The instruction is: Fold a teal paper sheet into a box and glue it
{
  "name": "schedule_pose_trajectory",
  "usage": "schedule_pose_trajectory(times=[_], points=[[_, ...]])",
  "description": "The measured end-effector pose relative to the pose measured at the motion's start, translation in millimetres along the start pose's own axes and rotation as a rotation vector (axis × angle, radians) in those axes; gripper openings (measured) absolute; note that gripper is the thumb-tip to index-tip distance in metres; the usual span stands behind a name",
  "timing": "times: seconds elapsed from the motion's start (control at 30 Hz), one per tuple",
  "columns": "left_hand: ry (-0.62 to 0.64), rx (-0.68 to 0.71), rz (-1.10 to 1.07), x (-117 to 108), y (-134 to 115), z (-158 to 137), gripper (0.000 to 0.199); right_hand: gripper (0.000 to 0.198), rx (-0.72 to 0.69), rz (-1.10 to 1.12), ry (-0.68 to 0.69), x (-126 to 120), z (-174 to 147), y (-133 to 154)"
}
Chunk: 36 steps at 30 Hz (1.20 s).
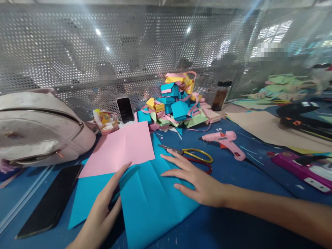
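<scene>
A creased sheet of blue paper (153, 197) lies in front of me, its left edge slightly raised. My left hand (103, 207) is at that edge, with the index finger along it and the thumb tip hidden behind the paper. Over the sheet's right side my right hand (192, 176) is spread open, holding nothing. Scissors (198, 155) with yellow and red handles lie just beyond its fingers. Behind the creased sheet are a pink sheet (121, 148) and another blue sheet (90, 193).
A pile of folded paper boxes (171, 107) stands at the back. To the right lie a pink glue gun (225, 140) with its cord and a purple power strip (298, 169). A dark phone (52, 200) and a pale backpack (38, 128) are on the left. Perforated metal (129, 45) closes the back.
</scene>
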<state>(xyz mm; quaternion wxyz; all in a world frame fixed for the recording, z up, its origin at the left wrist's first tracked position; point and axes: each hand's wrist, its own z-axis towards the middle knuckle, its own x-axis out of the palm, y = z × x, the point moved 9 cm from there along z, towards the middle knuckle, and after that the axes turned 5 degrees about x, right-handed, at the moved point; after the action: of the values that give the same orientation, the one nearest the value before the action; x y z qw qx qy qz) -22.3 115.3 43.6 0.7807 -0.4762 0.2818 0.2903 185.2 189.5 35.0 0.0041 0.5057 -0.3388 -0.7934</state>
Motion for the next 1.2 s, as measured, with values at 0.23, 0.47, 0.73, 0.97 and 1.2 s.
schedule_pose_trajectory(times=[0.23,0.47,0.73,0.97,1.2], points=[[-0.026,0.069,0.012,-5.5,-8.7,-0.2,0.044,0.035,-0.021,0.029,0.054,4.3,-0.7,1.9],[-0.114,0.070,0.003,-17.5,-17.2,-8.7,0.042,0.039,0.011,0.038,-0.032,-3.3,0.3,-0.1],[-0.338,0.164,-0.125,-22.6,-53.4,-25.5,0.055,0.068,0.171,0.402,-0.231,-14.0,-0.2,-25.1],[-0.249,-0.052,-0.264,-17.5,-17.1,-6.7,0.093,0.089,0.275,0.702,-0.196,-9.2,3.3,-37.6],[-0.080,-0.043,-0.379,-6.2,-19.8,-3.9,0.101,0.087,0.385,0.918,-0.110,1.4,-1.0,-49.3]])
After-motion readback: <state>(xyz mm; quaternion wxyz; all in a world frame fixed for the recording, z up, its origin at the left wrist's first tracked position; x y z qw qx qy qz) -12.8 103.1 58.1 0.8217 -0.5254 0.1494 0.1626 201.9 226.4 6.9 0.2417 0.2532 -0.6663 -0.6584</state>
